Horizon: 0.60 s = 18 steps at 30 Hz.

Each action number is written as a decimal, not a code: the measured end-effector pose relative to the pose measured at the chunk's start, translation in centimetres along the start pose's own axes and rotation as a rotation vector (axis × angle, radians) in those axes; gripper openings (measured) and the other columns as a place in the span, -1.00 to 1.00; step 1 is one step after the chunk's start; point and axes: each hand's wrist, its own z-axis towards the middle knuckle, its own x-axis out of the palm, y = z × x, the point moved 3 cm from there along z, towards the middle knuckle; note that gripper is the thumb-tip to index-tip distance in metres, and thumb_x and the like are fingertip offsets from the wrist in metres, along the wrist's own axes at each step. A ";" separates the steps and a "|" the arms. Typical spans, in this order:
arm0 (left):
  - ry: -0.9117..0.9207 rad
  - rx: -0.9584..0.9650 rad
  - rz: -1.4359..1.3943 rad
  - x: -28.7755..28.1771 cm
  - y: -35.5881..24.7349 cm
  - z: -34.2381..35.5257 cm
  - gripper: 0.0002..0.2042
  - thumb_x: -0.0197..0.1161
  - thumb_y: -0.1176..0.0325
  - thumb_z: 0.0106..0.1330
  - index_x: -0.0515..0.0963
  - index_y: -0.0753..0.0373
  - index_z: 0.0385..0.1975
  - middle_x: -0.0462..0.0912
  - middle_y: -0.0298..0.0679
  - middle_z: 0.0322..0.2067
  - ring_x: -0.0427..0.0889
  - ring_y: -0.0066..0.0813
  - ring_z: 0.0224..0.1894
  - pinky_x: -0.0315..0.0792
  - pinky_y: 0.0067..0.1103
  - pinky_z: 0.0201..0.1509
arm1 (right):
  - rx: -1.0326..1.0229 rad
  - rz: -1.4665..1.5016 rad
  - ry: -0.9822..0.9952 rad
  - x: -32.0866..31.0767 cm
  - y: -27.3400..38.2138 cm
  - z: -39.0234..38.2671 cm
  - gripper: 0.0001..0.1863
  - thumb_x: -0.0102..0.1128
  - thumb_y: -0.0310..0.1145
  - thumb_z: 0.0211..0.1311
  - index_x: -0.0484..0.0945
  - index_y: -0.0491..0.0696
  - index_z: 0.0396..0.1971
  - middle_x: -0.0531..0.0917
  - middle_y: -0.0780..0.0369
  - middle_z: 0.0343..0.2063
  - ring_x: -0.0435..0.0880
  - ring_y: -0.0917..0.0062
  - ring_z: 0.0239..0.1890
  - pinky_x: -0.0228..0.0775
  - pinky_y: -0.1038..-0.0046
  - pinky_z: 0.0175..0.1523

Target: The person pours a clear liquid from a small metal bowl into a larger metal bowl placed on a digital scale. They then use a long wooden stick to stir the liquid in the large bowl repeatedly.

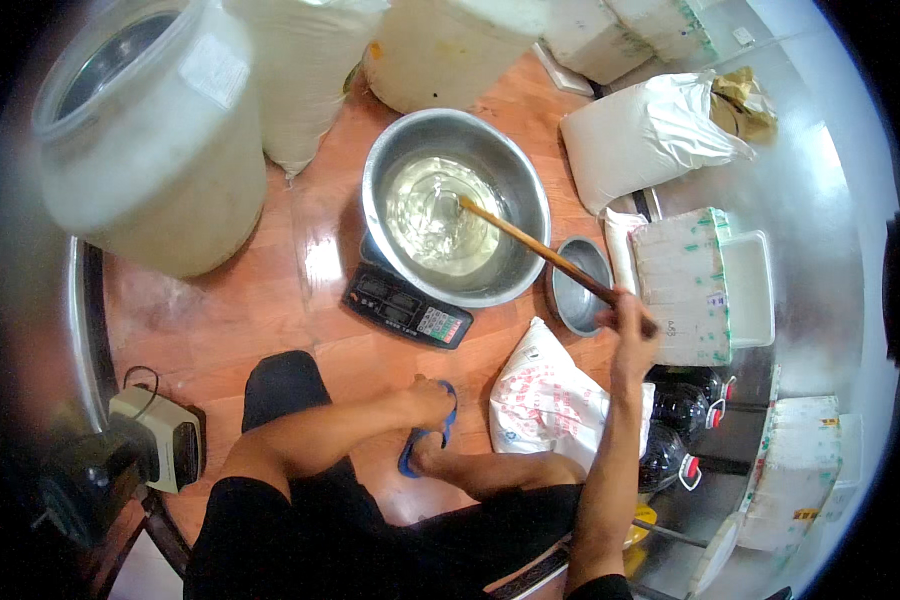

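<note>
My right hand is closed round the upper end of a long wooden stick. The stick slants down to the left, its lower end in clear, pale yellowish liquid that swirls in a large metal basin. The basin sits on a black digital scale, whose keypad and display side stick out toward me. My left hand hangs low beside my foot in a blue flip-flop; its fingers cannot be made out clearly.
A smaller metal bowl stands right of the basin, near a white printed sack. Dark bottles and boxes line the right side. Large pale barrels and sacks stand behind. A beige device is at left.
</note>
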 end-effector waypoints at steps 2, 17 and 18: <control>0.007 0.020 -0.006 0.0 -0.1 -0.1 -0.51 0.44 -0.02 0.15 0.66 0.24 -0.06 0.72 -0.11 -0.06 0.67 -0.13 0.04 0.45 -0.08 0.09 | 0.055 0.044 0.121 1.4 0.0 -0.3 -0.59 0.17 -0.17 0.45 0.67 -0.26 -0.05 0.72 0.18 -0.43 0.67 0.59 -0.45 0.54 0.53 -0.24; -0.063 0.060 -0.058 1.1 0.5 0.1 -0.49 0.45 -0.01 0.13 0.64 0.20 -0.01 0.71 -0.11 -0.04 0.65 -0.09 0.07 0.46 -0.04 0.06 | 0.115 0.108 0.064 0.7 -0.7 0.4 -0.60 0.16 -0.18 0.43 0.66 -0.28 -0.09 0.68 0.22 -0.51 0.63 0.57 -0.56 0.51 0.52 -0.36; -0.088 0.047 -0.062 0.4 0.2 -0.3 -0.48 0.45 -0.01 0.13 0.63 0.20 0.00 0.71 -0.11 -0.05 0.66 -0.09 0.07 0.47 -0.04 0.05 | 0.143 0.117 0.018 -1.1 -1.4 1.0 -0.59 0.16 -0.18 0.42 0.66 -0.29 -0.11 0.67 0.22 -0.52 0.62 0.56 -0.58 0.51 0.52 -0.37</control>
